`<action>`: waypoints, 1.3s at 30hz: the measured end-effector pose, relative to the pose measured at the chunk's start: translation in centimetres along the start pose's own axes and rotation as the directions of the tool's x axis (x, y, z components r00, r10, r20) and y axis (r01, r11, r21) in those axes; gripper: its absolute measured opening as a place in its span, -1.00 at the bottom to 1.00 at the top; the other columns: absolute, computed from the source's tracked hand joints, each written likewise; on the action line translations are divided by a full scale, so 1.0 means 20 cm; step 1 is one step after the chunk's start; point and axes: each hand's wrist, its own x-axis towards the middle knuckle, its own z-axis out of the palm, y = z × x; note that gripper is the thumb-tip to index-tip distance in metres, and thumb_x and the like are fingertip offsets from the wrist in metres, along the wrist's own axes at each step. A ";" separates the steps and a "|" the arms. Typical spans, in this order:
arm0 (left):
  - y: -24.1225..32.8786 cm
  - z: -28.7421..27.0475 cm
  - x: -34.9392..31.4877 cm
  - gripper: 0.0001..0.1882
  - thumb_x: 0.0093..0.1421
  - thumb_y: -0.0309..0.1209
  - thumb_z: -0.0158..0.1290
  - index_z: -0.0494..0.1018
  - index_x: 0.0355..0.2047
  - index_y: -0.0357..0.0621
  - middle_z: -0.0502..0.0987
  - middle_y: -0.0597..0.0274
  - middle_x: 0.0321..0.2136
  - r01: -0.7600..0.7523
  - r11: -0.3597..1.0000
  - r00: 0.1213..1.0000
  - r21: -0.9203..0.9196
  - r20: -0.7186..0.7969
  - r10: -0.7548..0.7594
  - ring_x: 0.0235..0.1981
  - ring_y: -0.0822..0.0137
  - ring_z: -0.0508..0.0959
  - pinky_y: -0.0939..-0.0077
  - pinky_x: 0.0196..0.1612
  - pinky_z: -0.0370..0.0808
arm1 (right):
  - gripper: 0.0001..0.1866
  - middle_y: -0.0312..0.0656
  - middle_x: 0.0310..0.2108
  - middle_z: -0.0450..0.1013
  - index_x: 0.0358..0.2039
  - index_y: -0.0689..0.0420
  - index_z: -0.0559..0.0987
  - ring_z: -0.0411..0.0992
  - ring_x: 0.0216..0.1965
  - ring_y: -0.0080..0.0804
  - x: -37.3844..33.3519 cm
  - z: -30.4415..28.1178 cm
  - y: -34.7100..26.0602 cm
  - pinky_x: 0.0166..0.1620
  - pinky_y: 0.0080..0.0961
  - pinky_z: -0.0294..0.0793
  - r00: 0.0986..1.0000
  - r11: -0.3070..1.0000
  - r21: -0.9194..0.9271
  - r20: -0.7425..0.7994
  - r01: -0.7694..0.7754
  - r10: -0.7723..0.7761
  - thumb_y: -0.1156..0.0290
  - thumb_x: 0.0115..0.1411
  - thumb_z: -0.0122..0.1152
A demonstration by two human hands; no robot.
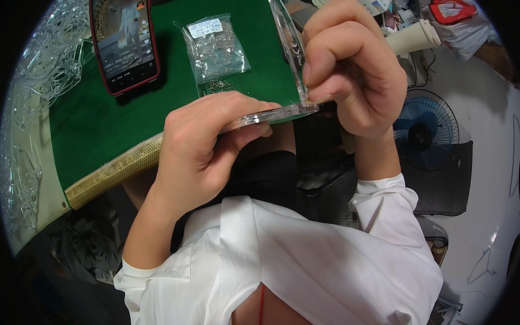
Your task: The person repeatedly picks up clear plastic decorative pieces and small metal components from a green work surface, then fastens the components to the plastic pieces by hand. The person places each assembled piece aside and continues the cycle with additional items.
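Observation:
My left hand (200, 146) is closed, thumb below and fingers above, on a clear plastic piece (287, 111) that looks like part of an eyeglass frame. A long clear strip (288, 40) with dark markings meets it at a corner and runs away toward the far edge. At that corner my right hand (358, 68) is closed, thumb and index finger pinched. Whatever is between those fingertips is too small to make out. Beyond my hands, a small heap of tiny metal parts (221, 85) lies beside a clear bag (218, 49) with a white label.
A green mat (130, 115) with a gold front edging (116, 169) covers the table. On it rests a phone (126, 43) in a red case, screen lit. Tangled clear plastic pieces (43, 69) pile up at the left. A blue fan (424, 128) stands at the right.

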 end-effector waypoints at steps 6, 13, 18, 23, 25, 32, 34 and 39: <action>0.01 0.01 0.00 -0.80 0.13 -0.72 0.02 0.48 -0.21 -0.36 0.56 0.04 -0.34 0.052 0.998 0.999 -0.040 0.002 -0.052 -0.38 0.28 0.61 0.54 -0.29 0.54 | -0.69 -0.23 -0.43 0.36 -0.47 0.12 0.54 0.35 -0.45 -0.41 0.01 -0.03 0.01 -0.37 -0.59 0.30 0.997 0.997 -0.076 0.074 0.023 -0.018 0.12 0.07 0.31; 0.01 0.02 -0.01 -0.77 0.12 -0.73 0.05 0.49 -0.19 -0.32 0.56 0.05 -0.33 0.056 0.991 0.998 -0.119 -0.006 -0.057 -0.37 0.28 0.61 0.53 -0.28 0.54 | -0.71 -0.18 -0.40 0.33 -0.45 0.21 0.49 0.29 -0.41 -0.48 -0.01 -0.01 0.00 -0.32 -0.64 0.25 0.999 0.993 -0.110 -0.019 0.037 -0.039 0.24 0.09 0.31; 0.01 0.02 0.00 -0.77 0.11 -0.73 0.04 0.49 -0.20 -0.33 0.56 0.04 -0.33 0.045 0.993 0.999 -0.113 -0.013 -0.047 -0.37 0.28 0.61 0.53 -0.28 0.54 | -0.69 -0.15 -0.37 0.32 -0.43 0.26 0.47 0.26 -0.42 -0.51 0.00 -0.03 0.02 -0.31 -0.66 0.23 0.991 0.975 -0.178 -0.001 0.135 -0.137 0.25 0.14 0.28; 0.01 0.01 0.01 -0.78 0.10 -0.74 0.03 0.48 -0.22 -0.36 0.56 0.03 -0.35 0.018 0.997 1.000 -0.076 0.009 -0.018 -0.38 0.26 0.61 0.52 -0.28 0.54 | -0.75 -0.22 -0.40 0.35 -0.43 0.16 0.54 0.31 -0.42 -0.47 0.01 -0.07 0.01 -0.34 -0.62 0.27 0.992 0.987 -0.111 0.067 0.117 -0.110 0.26 0.03 0.38; 0.01 0.00 0.01 -0.78 0.10 -0.75 0.03 0.48 -0.22 -0.36 0.56 0.03 -0.35 0.017 0.997 1.000 -0.075 0.008 -0.016 -0.38 0.26 0.61 0.52 -0.28 0.54 | -0.78 -0.23 -0.40 0.36 -0.44 0.16 0.56 0.33 -0.42 -0.49 0.02 -0.07 0.01 -0.35 -0.64 0.28 0.985 0.984 -0.071 0.067 0.163 -0.159 0.34 0.00 0.41; -0.04 0.02 0.02 -0.79 0.11 -0.74 0.01 0.47 -0.23 -0.36 0.55 0.04 -0.33 -0.047 0.993 0.998 -0.105 -0.053 0.041 -0.36 0.25 0.61 0.49 -0.27 0.55 | -0.64 -0.14 -0.33 0.33 -0.27 0.31 0.45 0.25 -0.37 -0.53 -0.06 0.00 0.05 -0.32 -0.68 0.22 0.993 0.999 0.032 -0.116 -0.001 0.005 0.32 0.09 0.36; -0.05 0.02 0.02 -0.79 0.11 -0.75 0.01 0.47 -0.23 -0.36 0.55 0.05 -0.33 -0.043 0.994 0.998 -0.096 -0.048 0.039 -0.36 0.25 0.61 0.48 -0.26 0.55 | -0.66 -0.16 -0.33 0.34 -0.26 0.32 0.46 0.25 -0.38 -0.55 -0.05 0.00 0.04 -0.32 -0.70 0.22 0.992 0.996 0.079 -0.113 -0.044 0.053 0.32 0.13 0.32; -0.05 0.01 0.02 -0.79 0.10 -0.75 0.00 0.47 -0.23 -0.37 0.55 0.06 -0.34 -0.019 0.997 1.000 -0.071 -0.018 0.017 -0.36 0.25 0.61 0.47 -0.25 0.56 | -0.86 -0.18 -0.36 0.35 -0.46 0.27 0.55 0.35 -0.39 -0.55 -0.03 0.03 -0.04 -0.34 -0.73 0.32 0.959 0.909 0.334 -0.052 -0.248 0.280 0.57 0.00 0.38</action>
